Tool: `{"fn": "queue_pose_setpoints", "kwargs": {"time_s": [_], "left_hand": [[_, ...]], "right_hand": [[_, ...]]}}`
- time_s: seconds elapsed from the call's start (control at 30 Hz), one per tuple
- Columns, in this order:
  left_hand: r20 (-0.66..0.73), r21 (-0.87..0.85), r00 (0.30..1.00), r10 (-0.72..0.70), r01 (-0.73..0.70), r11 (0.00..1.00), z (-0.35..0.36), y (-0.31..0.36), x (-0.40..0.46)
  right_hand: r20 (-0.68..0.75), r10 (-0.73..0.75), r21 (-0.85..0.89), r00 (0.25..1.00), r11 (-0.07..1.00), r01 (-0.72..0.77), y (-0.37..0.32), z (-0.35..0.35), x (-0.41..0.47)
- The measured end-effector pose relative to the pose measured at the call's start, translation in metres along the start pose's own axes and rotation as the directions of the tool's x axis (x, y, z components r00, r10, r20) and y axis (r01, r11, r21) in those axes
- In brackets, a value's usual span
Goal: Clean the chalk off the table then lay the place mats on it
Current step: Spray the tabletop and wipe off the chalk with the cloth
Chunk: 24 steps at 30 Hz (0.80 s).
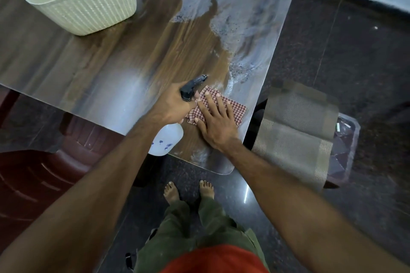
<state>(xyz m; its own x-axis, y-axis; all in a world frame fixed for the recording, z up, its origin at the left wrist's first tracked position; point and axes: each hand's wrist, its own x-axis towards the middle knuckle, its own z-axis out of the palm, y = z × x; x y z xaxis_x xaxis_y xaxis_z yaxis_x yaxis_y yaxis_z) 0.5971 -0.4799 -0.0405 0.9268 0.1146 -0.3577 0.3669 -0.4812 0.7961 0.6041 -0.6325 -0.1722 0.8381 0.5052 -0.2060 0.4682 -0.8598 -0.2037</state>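
Observation:
The wooden table [137, 55] carries white chalk smears [248, 29] over its right side, speckled with wet drops. My left hand [170, 104] grips the black trigger head of a white spray bottle [165, 139], nozzle aimed toward the chalk. My right hand [216, 117] lies flat with spread fingers on a red-and-white checked cloth [235, 109], pressing it on the table near the front right corner. Grey woven place mats [295, 135] lie stacked on a stool to the right of the table.
A cream perforated plastic basket [77, 0] stands on the table's far left. A dark red plastic chair [44, 162] sits at the left below the table edge. A clear stool [346, 146] carries the mats. My bare feet [188, 190] stand on dark floor.

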Motion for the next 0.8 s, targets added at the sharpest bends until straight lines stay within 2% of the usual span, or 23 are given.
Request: {"fn": "queue_pose_setpoints", "kwargs": {"time_s": [0.13, 0.37, 0.6, 0.7, 0.8], "left_hand": [[0.032, 0.027, 0.999, 0.015, -0.015, 1.000, -0.007, 0.012, 0.011], [0.038, 0.041, 0.998, -0.056, 0.054, 0.998, -0.018, 0.001, 0.018], [0.052, 0.047, 0.992, -0.117, 0.115, 0.992, -0.025, -0.034, 0.001], [0.029, 0.001, 0.992, -0.127, 0.127, 0.992, -0.027, -0.045, -0.007], [-0.010, -0.116, 0.995, -0.098, 0.097, 0.989, -0.030, -0.047, -0.015]], "right_hand": [[-0.020, 0.002, -0.014, 1.000, 1.000, -0.002, 0.001, 0.002, 0.001], [-0.095, -0.034, 0.022, 0.995, 0.999, 0.036, 0.005, 0.005, 0.000], [-0.047, 0.010, 0.007, 0.999, 1.000, -0.010, 0.009, 0.001, 0.006], [-0.031, 0.024, 0.010, 0.999, 1.000, -0.024, 0.008, -0.001, 0.008], [-0.008, 0.027, 0.056, 1.000, 0.998, -0.026, 0.008, -0.005, 0.007]]}}
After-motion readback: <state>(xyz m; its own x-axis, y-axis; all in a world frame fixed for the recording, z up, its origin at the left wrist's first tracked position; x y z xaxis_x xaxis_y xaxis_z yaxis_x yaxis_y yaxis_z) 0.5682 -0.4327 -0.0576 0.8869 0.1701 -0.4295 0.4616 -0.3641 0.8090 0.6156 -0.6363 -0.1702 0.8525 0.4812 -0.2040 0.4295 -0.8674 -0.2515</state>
